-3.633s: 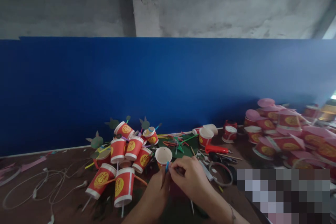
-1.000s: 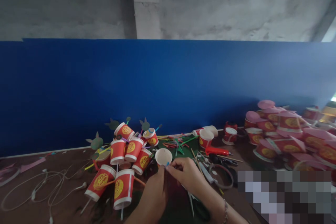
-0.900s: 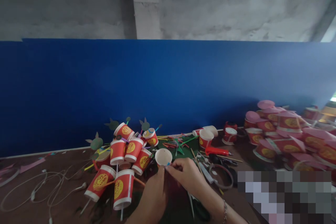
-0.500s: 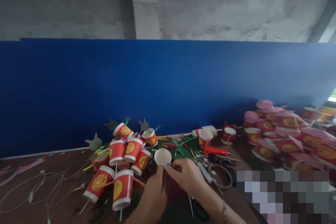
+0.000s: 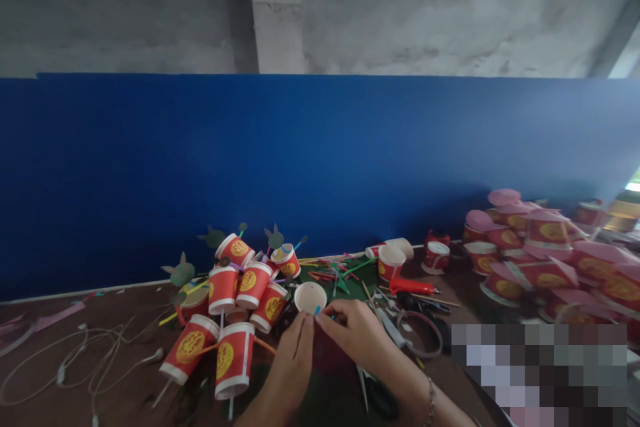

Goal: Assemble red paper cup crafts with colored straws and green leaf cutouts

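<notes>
Pinching blue strip (image 5: 317, 310) w/ R hand (image 5: 353, 330) fingers, prob. for control; L hand (image 5: 295, 353) fingers narrow, grip unclear, nr cup (image 5: 311, 296).

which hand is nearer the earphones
Left. The left hand is to the right of the earphones, beyond the red cups; the right hand is farther right, past the left hand.
</notes>
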A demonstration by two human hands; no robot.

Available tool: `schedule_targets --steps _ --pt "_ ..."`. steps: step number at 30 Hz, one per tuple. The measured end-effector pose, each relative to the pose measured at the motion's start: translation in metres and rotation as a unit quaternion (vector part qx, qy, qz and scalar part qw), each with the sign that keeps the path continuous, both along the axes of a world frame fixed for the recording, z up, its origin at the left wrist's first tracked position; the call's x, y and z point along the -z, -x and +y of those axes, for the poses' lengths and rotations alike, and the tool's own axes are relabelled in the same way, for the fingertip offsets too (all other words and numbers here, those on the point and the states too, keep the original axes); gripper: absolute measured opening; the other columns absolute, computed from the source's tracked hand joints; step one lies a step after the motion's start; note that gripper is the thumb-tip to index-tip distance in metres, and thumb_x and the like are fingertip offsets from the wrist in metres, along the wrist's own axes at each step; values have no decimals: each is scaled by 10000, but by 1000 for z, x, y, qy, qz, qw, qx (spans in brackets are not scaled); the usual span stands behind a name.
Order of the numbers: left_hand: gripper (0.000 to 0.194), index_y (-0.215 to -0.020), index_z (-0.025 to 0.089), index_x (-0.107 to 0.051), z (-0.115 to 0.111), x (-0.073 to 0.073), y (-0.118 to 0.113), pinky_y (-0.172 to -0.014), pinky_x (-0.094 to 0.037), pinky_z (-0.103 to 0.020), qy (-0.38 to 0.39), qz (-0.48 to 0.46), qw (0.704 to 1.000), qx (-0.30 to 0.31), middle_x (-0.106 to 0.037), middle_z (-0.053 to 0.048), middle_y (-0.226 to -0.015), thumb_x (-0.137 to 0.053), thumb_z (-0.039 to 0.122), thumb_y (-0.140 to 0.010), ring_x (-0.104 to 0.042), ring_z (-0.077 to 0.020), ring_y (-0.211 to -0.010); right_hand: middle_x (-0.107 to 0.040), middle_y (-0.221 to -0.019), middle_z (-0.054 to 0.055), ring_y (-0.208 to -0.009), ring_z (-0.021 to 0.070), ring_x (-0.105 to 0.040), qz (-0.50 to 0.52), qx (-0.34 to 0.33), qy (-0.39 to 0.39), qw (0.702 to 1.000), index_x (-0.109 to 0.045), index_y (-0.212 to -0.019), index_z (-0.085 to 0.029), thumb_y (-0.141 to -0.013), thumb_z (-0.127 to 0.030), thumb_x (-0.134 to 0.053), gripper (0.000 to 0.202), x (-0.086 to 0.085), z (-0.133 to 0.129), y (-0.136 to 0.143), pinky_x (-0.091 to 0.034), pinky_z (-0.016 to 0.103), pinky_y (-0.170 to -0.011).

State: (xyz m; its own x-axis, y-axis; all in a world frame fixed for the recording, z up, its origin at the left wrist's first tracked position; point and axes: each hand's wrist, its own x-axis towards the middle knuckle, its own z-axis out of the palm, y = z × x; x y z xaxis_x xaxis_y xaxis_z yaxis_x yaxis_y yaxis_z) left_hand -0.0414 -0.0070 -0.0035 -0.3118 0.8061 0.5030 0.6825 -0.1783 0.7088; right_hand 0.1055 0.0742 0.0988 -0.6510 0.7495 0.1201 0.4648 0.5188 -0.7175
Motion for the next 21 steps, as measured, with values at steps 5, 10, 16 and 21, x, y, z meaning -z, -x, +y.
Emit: schedule_targets --steps 5,10,16,21 --pt "420 -1027 158 -669 8 -29 -10 -909 -479 -374 70 -198 977 -29 -692 -122 -1065 -424 455 -857 -613 -266 -1035 -499 -549 -51 -508 84 -377 34 -78 31 996 -706 -785 -179 -758 -257 -547 178 -5 1 -5 -257 195 -475" --pt "399 -968 154 -669 9 -55 -20 -926 -460 -355 93 -266 959 -28 -681 -129 -1073 -432 451 -848 -599 -257 -1047 -501 -558 -66 -521 97 -415 61 -71 16 995 -630 -1127 -187 -723 -227 -582 408 -8 0 -7 -306 193 -510" --pt "340 -907 180 -655 6 -59 -23 -911 -472 -336 91 -264 959 -41 -688 -124 -1012 -426 425 -847 -610 -242 -1020 -578 -619 -28 -574 119 -478 55 -54 -71 994 -705 -980 -217 -714 -209 -583 292 -3 -5 -3 -355 212 -575" --pt "352 -777 198 -622 7 -59 -26 -841 -504 -339 86 -251 963 -41 -696 -102 -884 -395 455 -857 -631 -231 -899 -638 -694 3 -665 156 -546 36 -42 -100 993 -714 -973 -233 -712 -197 -571 299 -3 -8 -2 -383 245 -655"
